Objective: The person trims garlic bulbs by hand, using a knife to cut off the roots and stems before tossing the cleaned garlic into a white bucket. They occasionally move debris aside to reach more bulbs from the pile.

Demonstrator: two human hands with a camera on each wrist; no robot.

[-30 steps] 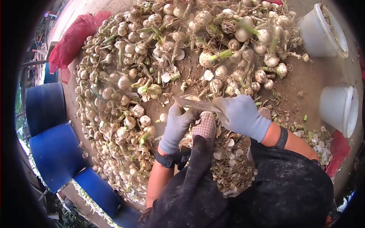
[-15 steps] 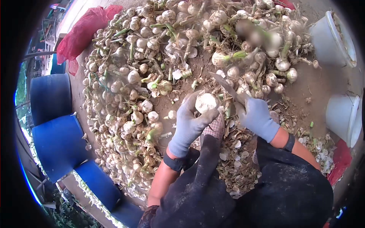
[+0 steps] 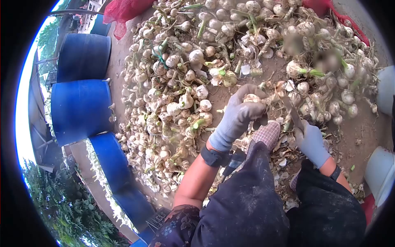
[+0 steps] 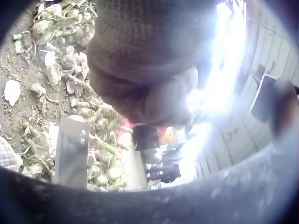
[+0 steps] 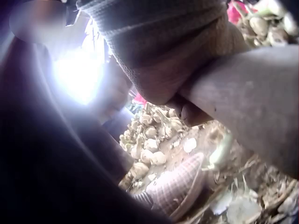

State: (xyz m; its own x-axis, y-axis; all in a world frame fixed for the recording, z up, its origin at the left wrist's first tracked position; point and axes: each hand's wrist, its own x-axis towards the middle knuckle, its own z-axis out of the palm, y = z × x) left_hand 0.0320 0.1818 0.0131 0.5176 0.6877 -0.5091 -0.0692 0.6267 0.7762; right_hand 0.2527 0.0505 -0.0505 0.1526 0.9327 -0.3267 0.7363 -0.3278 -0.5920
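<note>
My gloved left hand (image 3: 239,115) curls round a garlic bulb (image 3: 251,98), whose dry stalk (image 3: 275,95) sticks out to the right. In the left wrist view the gloved fingers fill the top and hide much of the bulb. The gloved right hand (image 3: 312,143) grips a knife (image 3: 293,112) with a broad flat blade, its tip pointing up and left near the stalk. That same blade (image 4: 72,154) shows upright at the lower left of the left wrist view. Beneath the hands is a checked shoe (image 3: 266,135), with dry peelings (image 3: 284,162) beside it.
A big heap of garlic (image 3: 164,103) spreads left and ahead. Blue barrels (image 3: 80,109) line the left side. Whitish buckets (image 3: 379,173) stand at the right edge. Red mesh sacks (image 3: 125,12) lie at the far side.
The blade lay close by the left hand, then swung away right; the right hand is now lower. The left hand showed a pale round bulb face; now a stalk points right. The head view has turned left.
</note>
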